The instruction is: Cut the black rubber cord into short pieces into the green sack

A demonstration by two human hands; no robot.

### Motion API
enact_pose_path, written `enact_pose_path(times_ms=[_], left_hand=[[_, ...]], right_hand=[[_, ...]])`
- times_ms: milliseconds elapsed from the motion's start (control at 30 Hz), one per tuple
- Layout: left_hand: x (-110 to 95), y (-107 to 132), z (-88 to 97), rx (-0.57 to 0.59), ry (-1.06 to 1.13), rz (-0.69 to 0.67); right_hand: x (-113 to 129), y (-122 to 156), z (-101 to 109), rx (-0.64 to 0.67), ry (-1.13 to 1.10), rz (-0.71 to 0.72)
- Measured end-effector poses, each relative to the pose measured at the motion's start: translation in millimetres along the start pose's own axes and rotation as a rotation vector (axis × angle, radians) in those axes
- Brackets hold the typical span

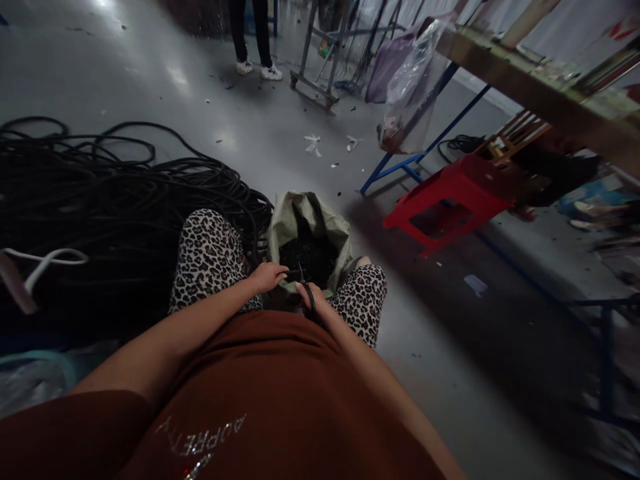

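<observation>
My right hand (316,300) is closed around black-handled scissors (311,298), their thin blades pointing away over the near rim of a pale green woven sack (283,223). Just left of the blades, my left hand (267,277) pinches what looks like the end of a black cord (294,273); most of it is lost against the dark contents. Short black pieces (317,257) lie inside the sack, which stands open between my knees. A large tangled heap of black cord (125,183) spreads over the floor at my left.
To the right, a red plastic stool (450,200) stands by a blue-legged worktable (525,73) with a clear plastic bag (417,87) hanging from it. A wheeled metal rack (320,60) and a standing person's legs (253,33) are farther off. White scraps (313,143) litter the floor.
</observation>
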State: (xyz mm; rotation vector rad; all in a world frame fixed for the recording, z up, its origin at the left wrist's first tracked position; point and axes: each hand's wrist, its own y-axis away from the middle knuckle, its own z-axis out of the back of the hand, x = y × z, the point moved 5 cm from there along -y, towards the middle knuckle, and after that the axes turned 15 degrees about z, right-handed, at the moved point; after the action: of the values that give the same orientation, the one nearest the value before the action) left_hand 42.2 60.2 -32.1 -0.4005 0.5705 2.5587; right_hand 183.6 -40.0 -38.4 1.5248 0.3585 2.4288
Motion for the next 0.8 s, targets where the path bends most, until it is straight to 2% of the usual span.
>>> enact_pose_path(times_ms=[300, 800], left_hand=[[11, -5, -1.7, -0.005, -0.049, 0.049], [16, -8, -7.3, 0.005, -0.077, 0.07]], right_hand=[[-9, 2, 1, -0.044, -0.054, -0.171], [-21, -3, -4, 0.038, -0.022, -0.185]])
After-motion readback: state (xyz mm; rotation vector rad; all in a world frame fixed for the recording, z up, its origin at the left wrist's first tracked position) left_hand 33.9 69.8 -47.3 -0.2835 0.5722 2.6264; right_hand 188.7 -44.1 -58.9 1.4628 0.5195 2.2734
